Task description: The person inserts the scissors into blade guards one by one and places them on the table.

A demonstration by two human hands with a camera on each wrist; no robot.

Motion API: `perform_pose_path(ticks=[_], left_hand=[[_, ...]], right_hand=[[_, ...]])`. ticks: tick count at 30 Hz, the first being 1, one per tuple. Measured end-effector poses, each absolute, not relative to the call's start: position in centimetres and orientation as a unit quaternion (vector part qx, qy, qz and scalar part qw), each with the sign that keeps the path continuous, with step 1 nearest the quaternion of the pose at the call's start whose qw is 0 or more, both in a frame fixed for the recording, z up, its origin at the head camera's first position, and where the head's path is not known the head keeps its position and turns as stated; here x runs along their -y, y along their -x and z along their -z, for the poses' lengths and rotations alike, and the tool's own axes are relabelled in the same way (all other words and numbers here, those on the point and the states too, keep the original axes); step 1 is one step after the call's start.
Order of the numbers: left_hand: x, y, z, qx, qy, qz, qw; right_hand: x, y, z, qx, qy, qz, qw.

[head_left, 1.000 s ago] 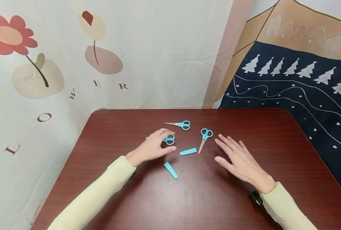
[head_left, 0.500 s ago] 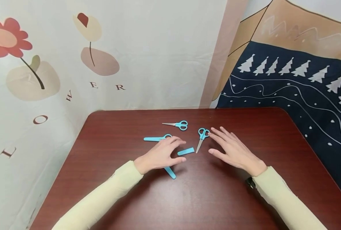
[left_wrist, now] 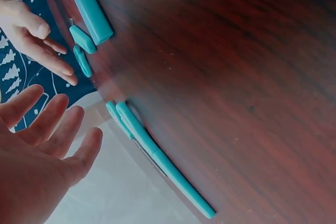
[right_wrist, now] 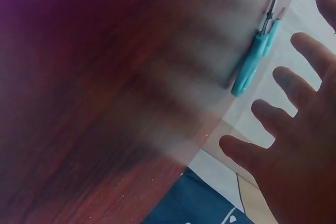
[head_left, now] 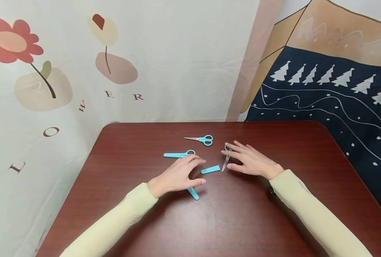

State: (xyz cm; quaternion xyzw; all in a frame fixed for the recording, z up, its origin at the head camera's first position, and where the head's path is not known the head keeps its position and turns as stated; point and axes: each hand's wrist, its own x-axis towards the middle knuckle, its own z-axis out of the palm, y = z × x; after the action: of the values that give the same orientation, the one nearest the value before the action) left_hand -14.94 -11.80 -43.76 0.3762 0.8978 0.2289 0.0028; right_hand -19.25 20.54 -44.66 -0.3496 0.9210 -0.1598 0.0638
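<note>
scissors [head_left: 226, 161] lie near the right hand [head_left: 252, 160]; backdrop [head_left: 184, 71] reads "lower".

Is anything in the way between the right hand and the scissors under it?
Nothing visible: the right hand hovers over those bare-bladed scissors. The nearest blue blade cap lies left of their tip, not between.

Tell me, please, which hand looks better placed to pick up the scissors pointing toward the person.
Probably the right hand: in the head view its fingers overlap those scissors, while the left hand is farther off, with a blue cap between.
</note>
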Motion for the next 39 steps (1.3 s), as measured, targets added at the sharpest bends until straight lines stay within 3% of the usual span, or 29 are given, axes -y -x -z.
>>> perform_pose_path(ticks=[11,29,39], left_hand=[[11.6,14.9,44.0,-0.896,-0.375,-0.238,0.008],[10.1,16.2,44.4,-0.894,-0.375,-0.24,0.055],[8.9,17.4,44.9,-0.893,-0.37,-0.233,0.103]], right_hand=[[-22.0,19.6,45.3,-0.929,0.338,0.123,0.091],[-24.7,17.8,45.1,-0.928,0.357,0.104,-0.005],[-25.3,17.6,44.6,-0.936,0.327,0.123,0.035]])
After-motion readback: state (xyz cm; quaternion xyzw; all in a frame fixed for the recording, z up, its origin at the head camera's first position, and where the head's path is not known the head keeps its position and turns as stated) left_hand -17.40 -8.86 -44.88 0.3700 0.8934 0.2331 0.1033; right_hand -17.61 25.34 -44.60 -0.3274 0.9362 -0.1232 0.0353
